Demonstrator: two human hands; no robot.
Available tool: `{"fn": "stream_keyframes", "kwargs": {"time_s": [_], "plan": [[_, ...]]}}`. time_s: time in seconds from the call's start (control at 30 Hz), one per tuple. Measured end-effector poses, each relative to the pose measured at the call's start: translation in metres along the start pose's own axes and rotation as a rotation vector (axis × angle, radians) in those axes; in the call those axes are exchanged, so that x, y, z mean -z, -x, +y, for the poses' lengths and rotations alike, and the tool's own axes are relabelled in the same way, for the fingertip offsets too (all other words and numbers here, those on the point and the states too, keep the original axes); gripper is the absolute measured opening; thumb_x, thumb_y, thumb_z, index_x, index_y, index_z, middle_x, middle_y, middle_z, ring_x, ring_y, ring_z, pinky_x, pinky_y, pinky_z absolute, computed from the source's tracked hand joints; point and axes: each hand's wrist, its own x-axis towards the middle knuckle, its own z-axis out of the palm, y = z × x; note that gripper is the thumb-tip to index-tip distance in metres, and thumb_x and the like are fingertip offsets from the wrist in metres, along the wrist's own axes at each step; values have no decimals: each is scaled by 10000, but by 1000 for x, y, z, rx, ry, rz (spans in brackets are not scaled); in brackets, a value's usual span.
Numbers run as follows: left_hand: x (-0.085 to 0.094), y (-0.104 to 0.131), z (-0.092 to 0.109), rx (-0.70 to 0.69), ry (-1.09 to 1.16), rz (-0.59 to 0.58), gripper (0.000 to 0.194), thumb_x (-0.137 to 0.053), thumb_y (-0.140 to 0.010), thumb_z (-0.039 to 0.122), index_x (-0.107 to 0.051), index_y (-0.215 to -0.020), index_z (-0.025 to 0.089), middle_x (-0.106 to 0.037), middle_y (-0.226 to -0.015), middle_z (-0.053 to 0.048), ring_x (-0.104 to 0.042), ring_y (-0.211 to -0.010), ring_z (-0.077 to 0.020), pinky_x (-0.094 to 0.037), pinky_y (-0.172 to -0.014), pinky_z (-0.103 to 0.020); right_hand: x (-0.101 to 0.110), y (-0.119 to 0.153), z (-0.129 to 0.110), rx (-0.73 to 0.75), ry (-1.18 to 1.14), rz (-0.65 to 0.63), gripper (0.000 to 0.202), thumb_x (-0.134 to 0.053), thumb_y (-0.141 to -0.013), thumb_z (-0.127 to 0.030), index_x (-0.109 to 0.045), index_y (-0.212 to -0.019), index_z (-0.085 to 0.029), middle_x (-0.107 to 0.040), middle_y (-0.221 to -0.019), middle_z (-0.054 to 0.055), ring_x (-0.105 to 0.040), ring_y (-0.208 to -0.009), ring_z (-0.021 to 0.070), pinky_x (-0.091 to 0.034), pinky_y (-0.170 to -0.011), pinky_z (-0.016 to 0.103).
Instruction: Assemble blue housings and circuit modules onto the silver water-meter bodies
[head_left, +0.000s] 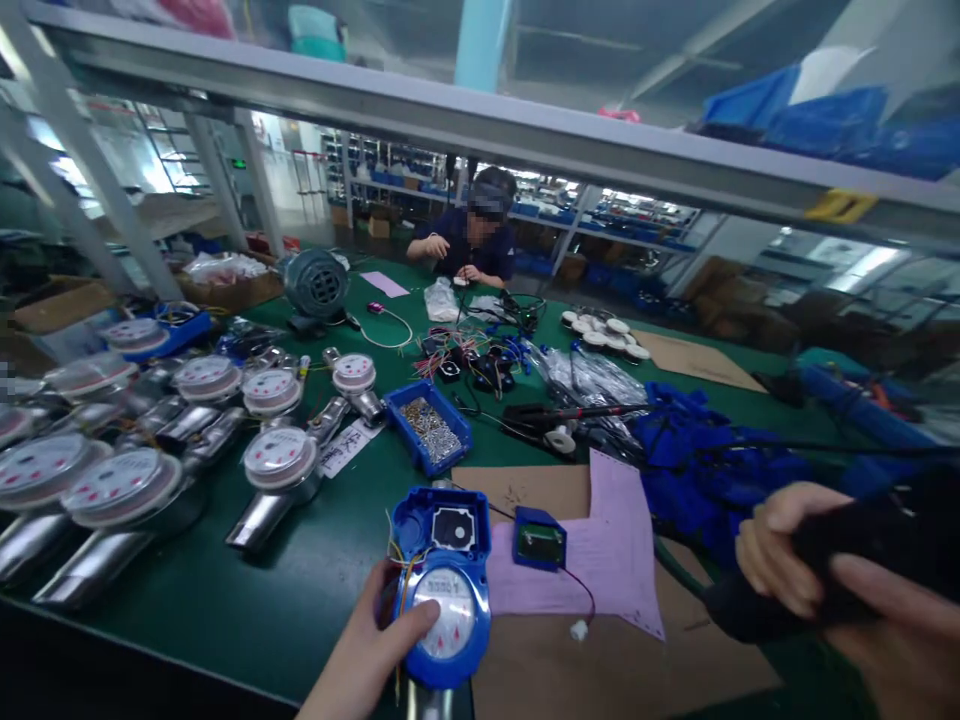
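Observation:
A blue-cased water meter (444, 610) with a white dial stands at the front centre of the table, its upper compartment uncovered. My left hand (375, 640) grips its left side, the thumb lying on the dial. To the meter's right, a small blue module (540, 540) with a dark window rests on pink paper (615, 545), and a thin wire runs from it to a white connector (579, 629). At the right edge, my right hand (817, 570) is wrapped round a black tool, which is blurred and partly cut off by the frame.
Several round meters with metal pipes (281, 460) cover the left side. Behind the held meter is a blue tray (427, 428) of screws. Wires, plastic bags and blue parts (682, 440) lie further right. A co-worker (480, 230) sits across the table under a shelf (420, 105).

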Motion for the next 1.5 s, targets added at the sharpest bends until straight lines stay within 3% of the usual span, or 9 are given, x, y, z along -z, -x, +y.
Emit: {"fn": "stream_keyframes", "kwargs": {"time_s": [0.1,0.23,0.4,0.53,0.7,0.97,1.17,1.33,1.5], "plan": [[-4,3,5,-83,-162,144,803,-604,-700,545,-277,-1322,156,-408,-1383,-195,-401,-1276,-357,-341,-1058,-505,-1,12,0,41,-119,64,191,-591,-729,-412,-640,-823,-253,-419,-414,-36,-372,-328,110,-308,-361,274],[-15,18,22,-495,-611,382,782,-589,-744,488,-207,-1380,241,-159,-1507,-118,-163,-1386,-353,-183,-1122,-558,-22,11,-7,145,-407,206,230,-592,-648,-426,-592,-745,-217,-279,-411,-87,-235,-313,62,-263,-349,223],[-56,46,48,-883,-850,15,640,-633,-745,344,-360,-1323,342,-415,-1413,-44,-346,-1316,-320,-280,-1091,-531,-65,3,-8,280,-697,13,260,-626,-638,-430,-524,-731,-210,-234,-390,-131,-194,-265,26,-246,-298,165],[-96,50,66,-629,-776,-263,689,-749,-578,437,-537,-1206,249,-595,-1225,-102,-538,-1109,-361,-431,-951,-488,-90,8,-1,301,-906,-203,266,-660,-702,-388,-463,-711,-210,-329,-389,-144,-262,-234,-3,-318,-312,112],[-112,39,68,-412,-702,-595,222,-660,-647,290,-662,-831,165,-689,-780,-17,-608,-689,-169,-471,-636,-246,-99,11,2,336,-945,-377,324,-677,-751,-334,-394,-648,-213,-378,-386,-136,-308,-212,10,-339,-287,125],[-105,32,55,-450,-649,-511,167,-676,-650,265,-662,-769,148,-696,-757,-46,-603,-653,-160,-438,-589,-230,-110,13,0,232,-718,-198,227,-702,-716,-368,-531,-693,-220,-298,-354,-129,-268,-220,40,-316,-268,187],[-93,27,64,-467,-648,-588,147,-653,-651,254,-650,-745,140,-682,-720,-40,-588,-617,-154,-434,-545,-231,-117,3,6,275,-773,-398,356,-672,-758,-357,-366,-638,-221,-370,-380,-141,-323,-197,31,-362,-286,158],[-83,20,66,-466,-615,-602,143,-629,-654,218,-654,-771,140,-679,-728,-23,-591,-625,-153,-447,-553,-232,-130,-5,6,271,-791,-336,396,-685,-736,-383,-341,-624,-220,-348,-394,-154,-262,-178,3,-334,-288,126],[-76,19,69,-452,-635,-640,178,-637,-682,254,-656,-824,149,-685,-751,-25,-620,-648,-168,-474,-576,-237,-132,-20,18,301,-822,-521,322,-627,-802,-307,-357,-646,-227,-411,-415,-135,-386,-224,39,-402,-314,152]]}}
